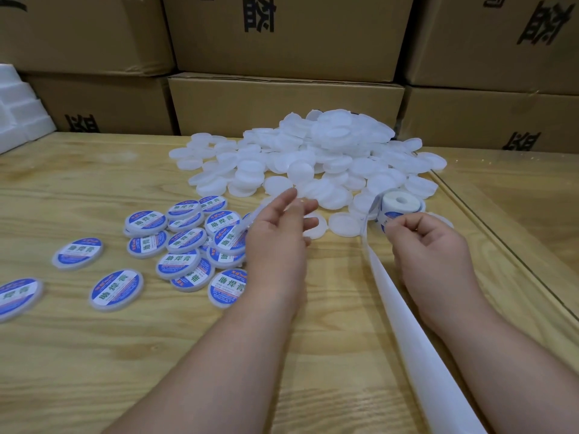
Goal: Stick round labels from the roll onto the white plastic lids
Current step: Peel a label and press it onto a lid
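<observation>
The empty backing strip (pixel 416 333) trails toward the bench's (pixel 94 371) near edge. The right hand (pixel 429 245) pinches a label at the roll (pixel 398 205). The left hand (pixel 275 233), fingers spread loose, hovers between the labelled lids (pixel 188 242) and the blank lid pile (pixel 313 161) at the far edge.

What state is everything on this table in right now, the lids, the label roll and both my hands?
Plain lids: unlabelled, heaped at the back.
Labelled lids: label up, scattered and overlapping at left.
Label roll: lying flat among the lids.
Backing strip: empty, trailing toward the person.
Left hand: fingers spread over a plain lid, gripping nothing.
Right hand: pinches the strip's label end by the roll.
</observation>
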A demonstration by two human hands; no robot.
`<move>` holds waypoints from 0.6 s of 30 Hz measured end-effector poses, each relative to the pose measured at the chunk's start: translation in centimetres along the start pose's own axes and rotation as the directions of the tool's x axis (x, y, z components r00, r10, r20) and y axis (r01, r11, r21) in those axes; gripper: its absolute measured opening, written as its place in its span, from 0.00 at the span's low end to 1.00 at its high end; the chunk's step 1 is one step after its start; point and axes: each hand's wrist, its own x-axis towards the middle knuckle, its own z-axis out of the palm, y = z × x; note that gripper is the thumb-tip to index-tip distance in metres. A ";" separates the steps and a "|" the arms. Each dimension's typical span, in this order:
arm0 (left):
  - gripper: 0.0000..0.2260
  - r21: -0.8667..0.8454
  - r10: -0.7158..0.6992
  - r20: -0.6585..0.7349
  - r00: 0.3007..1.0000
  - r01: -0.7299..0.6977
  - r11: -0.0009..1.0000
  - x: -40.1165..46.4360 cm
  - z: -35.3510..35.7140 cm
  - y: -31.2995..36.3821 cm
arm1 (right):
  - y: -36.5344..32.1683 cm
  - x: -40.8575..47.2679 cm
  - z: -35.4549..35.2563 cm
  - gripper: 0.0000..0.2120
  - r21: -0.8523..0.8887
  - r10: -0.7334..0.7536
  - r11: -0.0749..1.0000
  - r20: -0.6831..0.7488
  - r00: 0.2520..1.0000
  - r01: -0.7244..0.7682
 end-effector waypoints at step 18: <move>0.20 0.864 0.092 0.396 0.914 -0.405 0.299 -2.0 0.5 -1.6 | 0.1 0.0 0.2 0.11 0.004 0.013 1.000 0.020 1.000 -0.013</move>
